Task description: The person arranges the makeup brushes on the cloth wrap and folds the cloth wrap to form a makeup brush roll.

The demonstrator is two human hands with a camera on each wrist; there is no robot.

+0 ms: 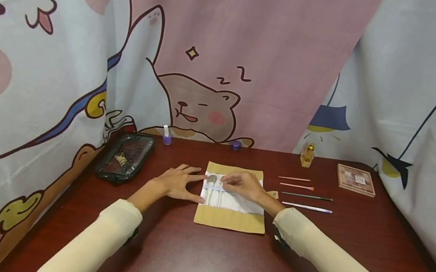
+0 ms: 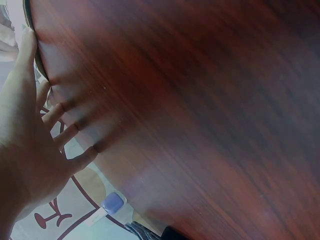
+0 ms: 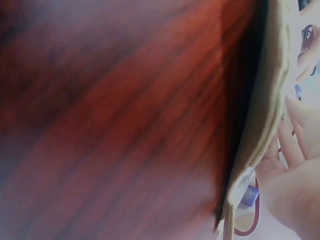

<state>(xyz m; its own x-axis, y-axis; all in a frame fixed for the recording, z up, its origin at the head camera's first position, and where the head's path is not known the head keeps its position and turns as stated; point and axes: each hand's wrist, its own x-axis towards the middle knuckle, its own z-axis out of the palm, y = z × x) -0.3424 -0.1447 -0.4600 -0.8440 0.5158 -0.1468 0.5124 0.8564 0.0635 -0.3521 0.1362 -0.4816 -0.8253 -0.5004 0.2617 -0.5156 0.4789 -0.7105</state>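
A yellow and white makeup brush roll [image 1: 229, 220] lies unfolded on the table. One makeup brush [image 1: 211, 180] with a rounded head sits at the left in its white inner part, handle downward. Beside it, the fingertips of my right hand [image 1: 245, 185] pinch the upper end of a second, thinner makeup brush [image 1: 219, 198], whose head is largely hidden by the fingers. My left hand [image 1: 179, 182] has its fingers spread, with thumb and index finger touching the left edge of the roll. In the left wrist view the left hand [image 2: 35, 155] shows straight fingers on the tabletop.
Right of the roll lie several thin brushes [image 1: 307, 196] in a column. Farther back stand a gold bottle [image 1: 307, 155] and an eyeshadow palette [image 1: 356, 180]. A black clear-topped pouch [image 1: 125, 157], a purple nail polish bottle [image 1: 167, 138] and a purple jar [image 1: 236, 145] are also there.
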